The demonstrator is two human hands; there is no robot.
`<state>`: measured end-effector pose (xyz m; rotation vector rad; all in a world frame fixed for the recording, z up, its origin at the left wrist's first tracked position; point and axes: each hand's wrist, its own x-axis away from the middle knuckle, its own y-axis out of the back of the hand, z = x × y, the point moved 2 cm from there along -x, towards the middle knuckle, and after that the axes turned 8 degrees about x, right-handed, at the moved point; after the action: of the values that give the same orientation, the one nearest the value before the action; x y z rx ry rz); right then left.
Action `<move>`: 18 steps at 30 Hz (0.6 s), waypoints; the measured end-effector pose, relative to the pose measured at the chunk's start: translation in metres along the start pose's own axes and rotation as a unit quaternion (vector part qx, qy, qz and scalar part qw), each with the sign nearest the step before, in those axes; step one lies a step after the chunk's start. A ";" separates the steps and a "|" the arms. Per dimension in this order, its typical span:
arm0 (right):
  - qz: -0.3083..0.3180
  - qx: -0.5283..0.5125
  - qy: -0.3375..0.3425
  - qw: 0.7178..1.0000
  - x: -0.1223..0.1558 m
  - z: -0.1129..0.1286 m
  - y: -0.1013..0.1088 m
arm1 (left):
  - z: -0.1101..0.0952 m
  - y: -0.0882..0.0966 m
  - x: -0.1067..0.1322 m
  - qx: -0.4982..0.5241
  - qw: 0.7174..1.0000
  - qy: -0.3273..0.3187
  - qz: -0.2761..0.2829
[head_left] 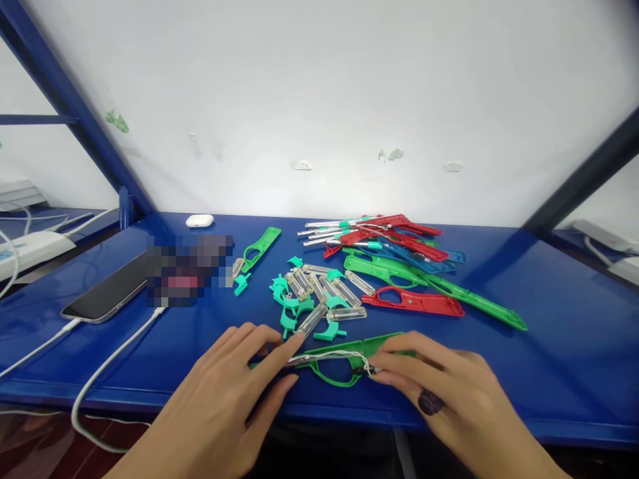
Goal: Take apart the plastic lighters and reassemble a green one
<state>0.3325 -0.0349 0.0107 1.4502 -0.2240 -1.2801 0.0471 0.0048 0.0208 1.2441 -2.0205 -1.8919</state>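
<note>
A green plastic shell [349, 352] with thin wires and a metal piece in it lies near the front edge of the blue table [549, 332]. My left hand [234, 386] pinches its left end with thumb and fingers. My right hand [439, 386] presses fingertips on its right end by the wires. Just behind lies a heap of clear tubes and teal clips [314, 296].
A pile of red, green and blue shells with metal rods [394, 256] sits at the back right. A lone green shell [259, 247], a phone [107, 293] on a white cable, an earbud case [200, 220] and a blurred patch are at the left.
</note>
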 end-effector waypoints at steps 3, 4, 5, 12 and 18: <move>0.003 -0.002 -0.001 1.000 -0.002 0.000 -0.002 | -0.011 0.001 -0.014 0.028 0.999 -0.020 -0.014; 0.002 -0.001 -0.004 1.000 -0.002 0.001 -0.003 | -0.014 -0.001 -0.019 0.041 0.999 -0.028 -0.015; -0.001 -0.002 -0.006 1.000 -0.003 0.001 -0.002 | -0.016 -0.003 -0.024 0.051 0.998 -0.035 -0.016; -0.011 -0.020 -0.017 1.000 -0.002 0.004 0.002 | -0.018 -0.018 -0.041 0.027 0.996 -0.084 -0.028; 0.013 -0.021 -0.026 0.999 0.000 0.002 -0.001 | -0.018 -0.017 -0.041 -0.002 0.996 -0.091 -0.022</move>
<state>0.3311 -0.0360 0.0103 1.3762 -0.2488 -1.2955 0.0929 0.0181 0.0281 1.1631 -2.0891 -2.1007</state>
